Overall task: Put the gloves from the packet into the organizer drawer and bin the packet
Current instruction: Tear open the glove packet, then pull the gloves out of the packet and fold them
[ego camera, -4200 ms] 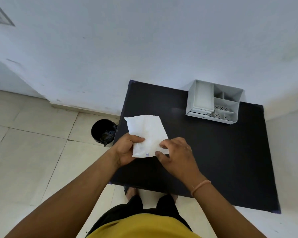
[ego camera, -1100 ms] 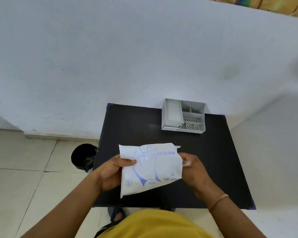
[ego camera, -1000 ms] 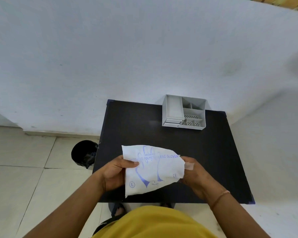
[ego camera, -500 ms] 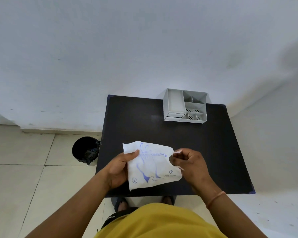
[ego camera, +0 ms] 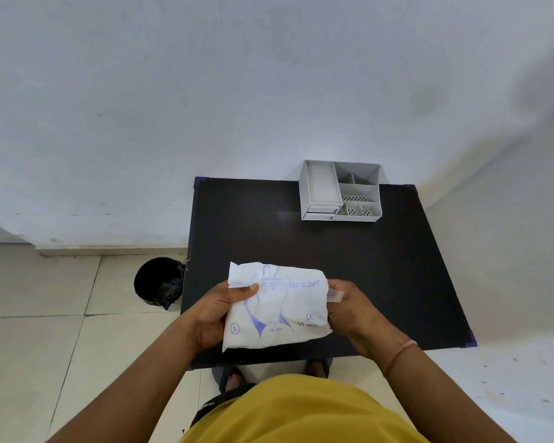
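Gloves remain inside the packet (ego camera: 277, 310), which I hold above the near edge of the black table (ego camera: 381, 266). My left hand (ego camera: 218, 310) clamps its left edge, thumb across the print; my right hand (ego camera: 349, 310) pinches a thin clear strip at its right end, so I judge I'm at the opening step. Nothing is emptied. Further off, the grey organizer (ego camera: 341, 191) sits against the wall, drawer shut, and the black bin (ego camera: 159, 284) waits on the floor left of the table.

organizer (ego camera: 339, 191) rear on table (ego camera: 381, 266), bin (ego camera: 159, 284) left
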`<state>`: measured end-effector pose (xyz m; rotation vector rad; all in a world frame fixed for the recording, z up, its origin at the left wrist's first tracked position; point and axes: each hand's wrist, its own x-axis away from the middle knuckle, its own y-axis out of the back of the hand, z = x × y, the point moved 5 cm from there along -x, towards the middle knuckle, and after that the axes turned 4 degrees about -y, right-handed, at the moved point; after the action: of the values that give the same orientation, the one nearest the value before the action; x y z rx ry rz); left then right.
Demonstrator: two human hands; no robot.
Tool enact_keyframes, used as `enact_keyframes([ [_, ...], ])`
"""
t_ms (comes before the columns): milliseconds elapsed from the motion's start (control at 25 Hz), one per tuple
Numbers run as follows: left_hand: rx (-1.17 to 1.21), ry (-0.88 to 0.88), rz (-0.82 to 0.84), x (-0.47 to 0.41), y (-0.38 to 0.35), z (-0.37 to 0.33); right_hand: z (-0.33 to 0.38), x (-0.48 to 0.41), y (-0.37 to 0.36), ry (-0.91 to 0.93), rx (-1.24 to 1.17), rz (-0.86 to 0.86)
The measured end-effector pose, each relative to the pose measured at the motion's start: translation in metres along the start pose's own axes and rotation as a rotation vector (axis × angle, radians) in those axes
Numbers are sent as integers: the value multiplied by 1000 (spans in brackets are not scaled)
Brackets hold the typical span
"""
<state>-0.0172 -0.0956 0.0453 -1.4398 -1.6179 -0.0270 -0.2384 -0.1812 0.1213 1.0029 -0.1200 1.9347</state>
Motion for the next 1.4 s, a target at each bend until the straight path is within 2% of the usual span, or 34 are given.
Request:
enact_keyframes([
  [120,-10,-42,14,-2,1,-1,-11,-3,1,-125,-283,11],
  [200,-27,-48,10,-6,2,2,-18,-6,2,-160,-373,53],
  [320,-76,-5,0,-9,-1,10,-24,-11,-6,-170,-196,186],
  [400,-87,26,-6,-12,-1,17,-24,-16,-9,-116,-101,153],
  [480,-49,35,12,-14,3,21,-28,-21,-5,-128,-292,59],
  [560,-10,39,1,-15,9,26,-33,-26,2,-129,-491,57],
  [720,-51,64,-51,-21,14,32,-36,-29,1,-85,-291,146],
  [800,-111,49,-185,-35,30,37,-35,-29,8,-66,-173,55],
  [880,-119,21,-429,-51,65,48,-31,-30,30,-20,-29,-123],
  [1000,-108,17,-652,-64,110,64,-42,-25,70,-42,-247,-258],
  [1080,-216,42,-699,-66,123,69,-48,-18,87,-68,-472,-269],
  [1160,-553,20,-760,-59,118,60,-52,-11,95,-58,-620,-236],
  [1240,-949,-107,-819,-51,96,38,-54,-7,95,-49,-760,-161],
  [1280,-1022,-194,-797,-48,78,27,-53,-4,93,-64,-852,-120],
  [1320,-997,-231,-704,-46,56,18,-50,-1,88,-79,-943,-65],
  [1360,-821,-197,-562,-47,32,12,-47,3,82,-89,-1021,-12],
  [1400,-525,-93,-374,-46,1,9,-42,7,74,-92,-1088,40],
])
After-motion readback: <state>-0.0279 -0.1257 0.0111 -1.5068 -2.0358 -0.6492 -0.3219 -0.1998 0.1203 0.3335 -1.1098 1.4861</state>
